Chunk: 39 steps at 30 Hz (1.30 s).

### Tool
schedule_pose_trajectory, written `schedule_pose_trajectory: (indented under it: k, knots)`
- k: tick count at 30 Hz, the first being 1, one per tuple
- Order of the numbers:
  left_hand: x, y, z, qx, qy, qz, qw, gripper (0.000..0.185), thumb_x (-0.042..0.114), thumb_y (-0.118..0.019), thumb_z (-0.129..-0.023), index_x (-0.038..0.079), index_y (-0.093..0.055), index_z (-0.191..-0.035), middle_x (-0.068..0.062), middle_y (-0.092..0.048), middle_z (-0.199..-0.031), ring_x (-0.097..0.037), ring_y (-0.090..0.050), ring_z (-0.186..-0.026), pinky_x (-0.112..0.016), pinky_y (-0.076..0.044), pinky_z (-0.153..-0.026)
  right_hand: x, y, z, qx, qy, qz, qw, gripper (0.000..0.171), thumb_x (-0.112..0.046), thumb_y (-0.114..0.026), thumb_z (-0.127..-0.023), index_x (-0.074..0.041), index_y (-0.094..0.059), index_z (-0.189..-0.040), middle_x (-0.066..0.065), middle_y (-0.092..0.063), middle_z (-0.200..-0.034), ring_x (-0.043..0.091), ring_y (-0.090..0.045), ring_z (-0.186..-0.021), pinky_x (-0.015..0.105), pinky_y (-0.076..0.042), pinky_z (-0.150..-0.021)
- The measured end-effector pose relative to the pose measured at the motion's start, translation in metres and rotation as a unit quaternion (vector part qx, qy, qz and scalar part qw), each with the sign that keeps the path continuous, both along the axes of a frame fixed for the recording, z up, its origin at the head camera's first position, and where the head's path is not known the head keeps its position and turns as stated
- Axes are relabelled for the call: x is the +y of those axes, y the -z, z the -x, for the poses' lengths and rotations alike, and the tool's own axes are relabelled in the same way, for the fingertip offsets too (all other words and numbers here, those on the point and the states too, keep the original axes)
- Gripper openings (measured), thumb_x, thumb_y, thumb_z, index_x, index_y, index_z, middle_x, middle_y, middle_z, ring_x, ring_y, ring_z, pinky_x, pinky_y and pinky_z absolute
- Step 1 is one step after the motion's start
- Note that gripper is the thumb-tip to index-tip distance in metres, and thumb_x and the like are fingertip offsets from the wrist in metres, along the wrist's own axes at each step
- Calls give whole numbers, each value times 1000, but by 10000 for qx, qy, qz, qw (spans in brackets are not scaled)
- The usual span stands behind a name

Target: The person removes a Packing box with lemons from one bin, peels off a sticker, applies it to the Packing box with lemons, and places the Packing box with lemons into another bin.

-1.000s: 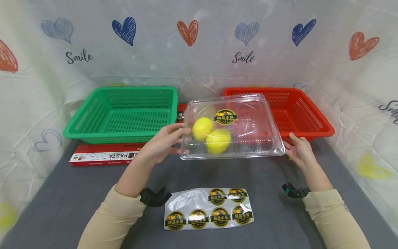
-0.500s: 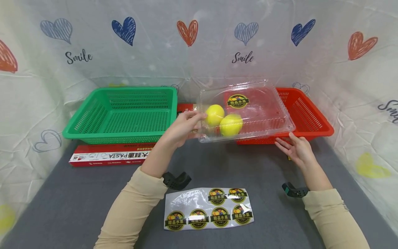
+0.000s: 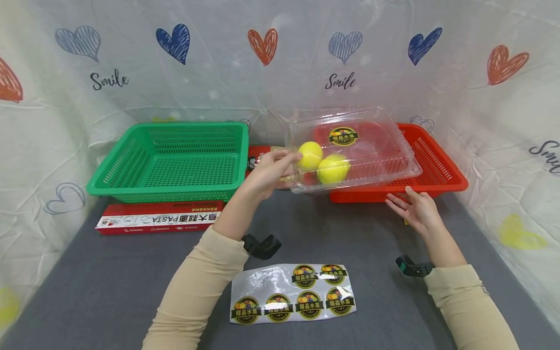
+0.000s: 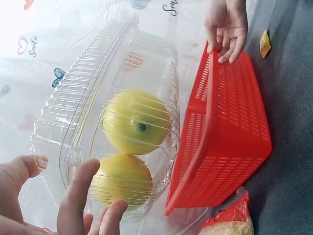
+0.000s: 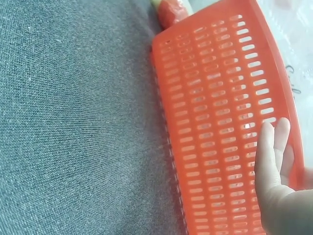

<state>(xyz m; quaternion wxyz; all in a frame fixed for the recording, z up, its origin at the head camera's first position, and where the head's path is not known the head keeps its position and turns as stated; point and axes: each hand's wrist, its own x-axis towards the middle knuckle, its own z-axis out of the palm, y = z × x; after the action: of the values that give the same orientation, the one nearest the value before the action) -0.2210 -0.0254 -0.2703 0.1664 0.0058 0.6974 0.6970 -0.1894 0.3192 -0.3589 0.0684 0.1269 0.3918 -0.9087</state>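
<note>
A clear plastic clamshell box (image 3: 363, 150) (image 4: 93, 93) with a round fruit label on its lid holds two yellow lemons (image 3: 323, 163) (image 4: 134, 122). My left hand (image 3: 273, 170) (image 4: 73, 205) grips its left end and holds it in the air above the red basket (image 3: 433, 165) (image 4: 220, 142) (image 5: 230, 122). My right hand (image 3: 413, 206) (image 5: 274, 161) is open, with straight fingers against the red basket's front rim, holding nothing.
An empty green basket (image 3: 170, 160) stands at the left on a red pasta box (image 3: 153, 218). A sheet of round stickers (image 3: 293, 294) lies on the grey cloth near me. A plastic sheet printed with hearts walls in the back and sides.
My left hand has carried the clamshell box up and to the right, from above the cloth to over the red basket. My right hand has let go of the box.
</note>
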Motion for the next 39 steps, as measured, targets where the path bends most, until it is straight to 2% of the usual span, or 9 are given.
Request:
schedule_pose_trajectory:
  k: [4, 8, 14, 17, 22, 25, 31, 35, 39]
  knots:
    - [5, 1, 4, 33, -65, 48, 10000, 55, 31, -61, -88, 7, -40, -133, -7, -45, -125, -25, -51, -110, -34, -52, -78, 0, 0, 0, -21, 8, -134, 9999, 43, -16, -59, -87, -21, -26, -115, 1, -47, -117, 28, -64, -90, 45, -39, -91]
    - [11, 2, 8, 69, -107, -11, 9999, 57, 30, -62, -87, 5, -40, -134, -9, -48, -123, -27, -52, -110, -34, -52, -78, 0, -1, -1, -62, 9, -242, 9997, 43, -18, -59, -87, -21, -26, -115, 2, -41, -123, 28, -63, -93, 44, -33, -94]
    - [23, -1, 15, -70, -218, -11, 9997, 64, 31, -63, -86, 5, -35, -138, -9, -49, -122, -24, -55, -105, -31, -53, -74, 1, -1, 0, -117, 8, -261, 9996, 43, -18, -59, -88, -21, -26, -116, 3, -38, -129, 28, -63, -93, 44, -34, -94]
    - [29, -2, 19, -164, -258, -71, 9995, 66, 31, -64, -86, 5, -34, -139, -9, -47, -123, -22, -56, -99, -30, -54, -70, 1, -1, 0, -143, 14, -262, 9996, 43, -18, -59, -87, -20, -26, -115, 3, -37, -132, 28, -63, -94, 44, -39, -92]
    - [44, -4, 24, -251, -261, -229, 9991, 59, 28, -64, -86, 4, -39, -133, -10, -48, -112, -17, -55, -79, -29, -55, -66, 2, -1, 1, -147, 23, -276, 9995, 43, -18, -59, -87, -20, -27, -114, 3, -45, -122, 28, -64, -91, 44, -37, -92]
    - [55, -4, 27, -224, -252, -225, 9992, 55, 27, -63, -87, 4, -41, -131, -9, -49, -105, -16, -54, -72, -28, -54, -66, 1, -1, 0, -144, 13, -328, 9994, 42, -19, -59, -88, -20, -26, -114, 3, -45, -121, 27, -64, -89, 43, -38, -92]
    - [79, 2, 31, -322, -291, -102, 9990, 61, 28, -63, -87, 5, -35, -136, -8, -48, -108, -17, -58, -81, -26, -54, -64, 1, -1, -1, -246, 62, -483, 9985, 46, -21, -61, -86, -22, -27, -118, 3, -37, -127, 25, -64, -89, 42, -43, -89]
    - [96, 9, 34, -409, -491, -68, 9979, 58, 28, -64, -86, 4, -39, -132, -7, -49, -108, -20, -59, -85, -28, -55, -62, 2, -1, -1, -263, 71, -514, 9983, 51, -21, -62, -85, -23, -25, -121, 3, -40, -124, 25, -65, -87, 42, -41, -90]
    - [109, 17, 41, -401, -782, -2, 9961, 57, 27, -65, -85, 3, -41, -131, -9, -49, -113, -18, -57, -89, -30, -55, -59, 2, -2, 1, -227, 41, -550, 9982, 45, -21, -62, -85, -20, -27, -114, 4, -45, -119, 25, -65, -85, 42, -41, -90]
